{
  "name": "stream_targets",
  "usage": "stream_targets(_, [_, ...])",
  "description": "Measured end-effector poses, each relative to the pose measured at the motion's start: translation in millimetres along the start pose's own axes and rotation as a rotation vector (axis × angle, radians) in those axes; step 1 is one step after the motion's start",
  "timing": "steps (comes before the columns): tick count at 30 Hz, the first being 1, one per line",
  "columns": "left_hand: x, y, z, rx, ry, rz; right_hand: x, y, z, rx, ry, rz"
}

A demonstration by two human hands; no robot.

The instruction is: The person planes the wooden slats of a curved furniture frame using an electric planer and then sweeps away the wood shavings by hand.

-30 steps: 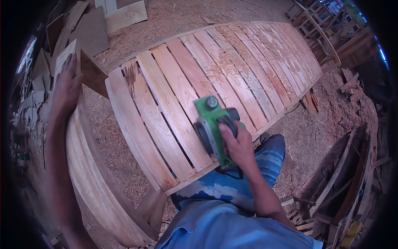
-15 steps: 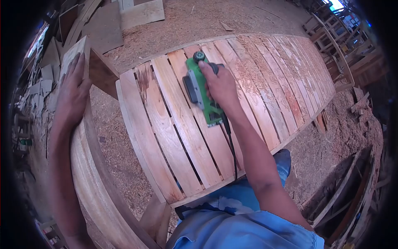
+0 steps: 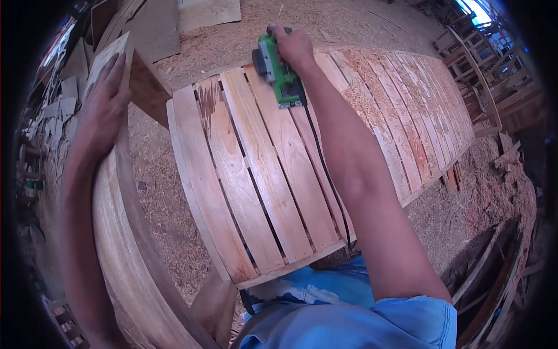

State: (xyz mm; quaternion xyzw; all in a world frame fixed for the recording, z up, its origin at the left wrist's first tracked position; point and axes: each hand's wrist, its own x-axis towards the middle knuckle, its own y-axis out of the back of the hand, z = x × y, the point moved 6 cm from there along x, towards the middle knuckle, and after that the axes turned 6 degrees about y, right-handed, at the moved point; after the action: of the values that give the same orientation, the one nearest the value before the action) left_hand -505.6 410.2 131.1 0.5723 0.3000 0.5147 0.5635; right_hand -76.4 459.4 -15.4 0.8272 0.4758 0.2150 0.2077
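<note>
Planer (image 3: 284, 80) and right hand (image 3: 296, 51) have slid across the slats (image 3: 270, 180) to their far edge, that hand wrapped around the tool's handle. Behind it trails the cord (image 3: 319, 145). Left hand (image 3: 107, 107) lies, fingers extended, on the beam (image 3: 119, 232).

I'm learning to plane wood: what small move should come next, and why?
Probably draw the green planer back toward the body: the right hand holds it at the far edge of the slatted panel, with its front jutting beyond.
</note>
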Motion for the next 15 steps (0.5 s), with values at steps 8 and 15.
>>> stream_targets(8, [51, -40, -65, -0.207, -0.246, 0.026, -160, 61, 19, -0.002, -0.123, -0.085])
stream_targets(15, [50, -37, -61, -0.064, -0.199, 0.045, -456, 190, 39, 0.06, -0.246, -0.035])
